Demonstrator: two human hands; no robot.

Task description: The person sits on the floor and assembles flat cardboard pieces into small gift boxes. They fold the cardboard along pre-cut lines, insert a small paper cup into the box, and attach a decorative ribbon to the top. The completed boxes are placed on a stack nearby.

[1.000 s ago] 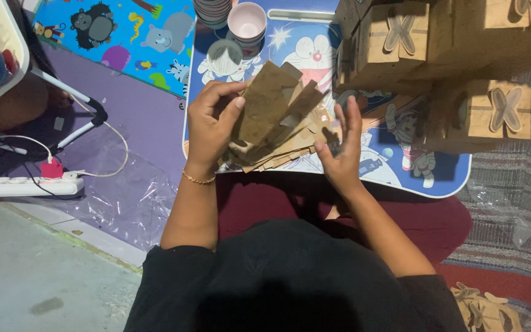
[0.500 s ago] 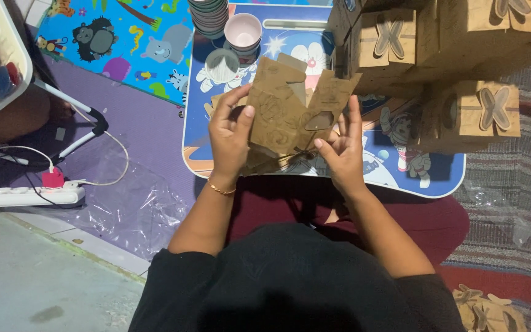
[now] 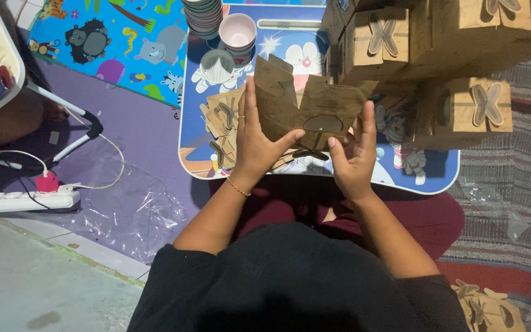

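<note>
Both of my hands hold a brown cardboard box blank (image 3: pixel 305 107) with an oval window, partly unfolded above a small blue cartoon-printed table (image 3: pixel 437 178). My left hand (image 3: pixel 256 144) grips its left side, thumb under the lower edge. My right hand (image 3: pixel 354 157) grips the right side, fingers up along the panel. Under the blank lies a pile of flat brown cardboard pieces (image 3: pixel 222 126).
A stack of assembled brown boxes with butterfly-shaped closures (image 3: pixel 437 55) fills the table's right and back. Stacked bowls (image 3: pixel 203 15), a pale cup (image 3: pixel 238 31) and a clear lid (image 3: pixel 217 61) stand at the back left. A power strip (image 3: pixel 23 200), a white stand, plastic sheet and more cardboard pieces (image 3: pixel 483 307) lie on the floor.
The folded cardboard has been lifted off the pile and opened out wider. Both hands have shifted up and to its sides, and the window panel now faces me.
</note>
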